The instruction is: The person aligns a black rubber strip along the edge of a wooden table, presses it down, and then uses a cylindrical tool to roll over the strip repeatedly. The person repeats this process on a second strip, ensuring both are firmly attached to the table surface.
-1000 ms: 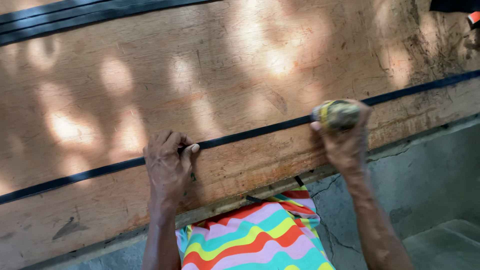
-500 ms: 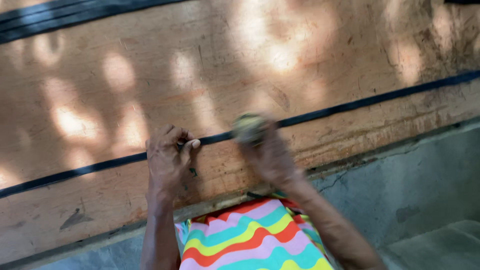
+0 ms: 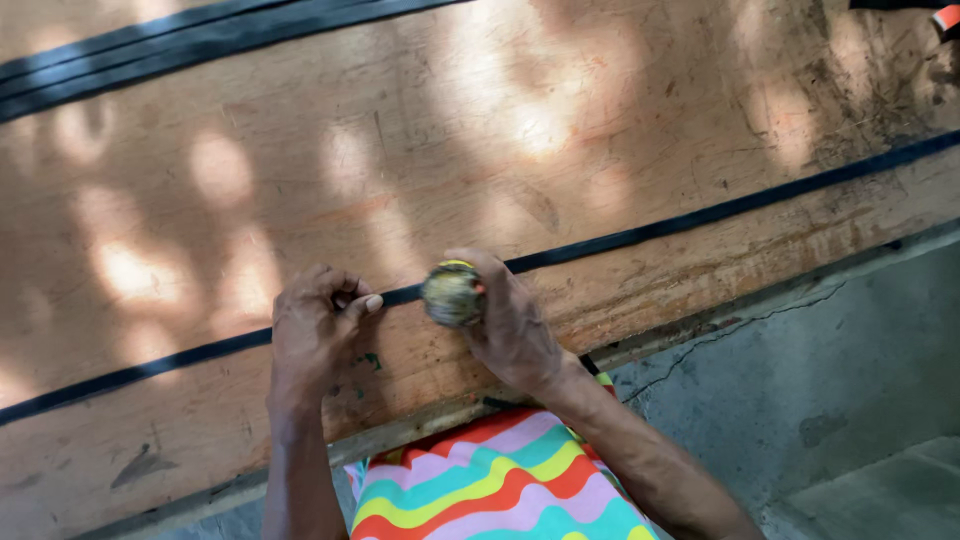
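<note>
Right hand (image 3: 515, 325) was wrapped around a small roundish grimy ball (image 3: 452, 294), pressing it right on the black strip (image 3: 700, 215) that ran across the plywood board (image 3: 480, 150). Left hand (image 3: 312, 330) was curled up, thumb pinned on that strip just beside it. Wavy striped clothing (image 3: 495, 490) sat below.

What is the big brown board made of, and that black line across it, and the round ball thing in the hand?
The board looks like worn plywood: brown, matte, with grain, scuffs and stains. The black line seems a thin dark strip or band, perhaps rubber or tape; I cannot tell which. The ball in the right hand looks like wound string or tape, dull greenish-grey; it is too blurred to be sure.
</note>
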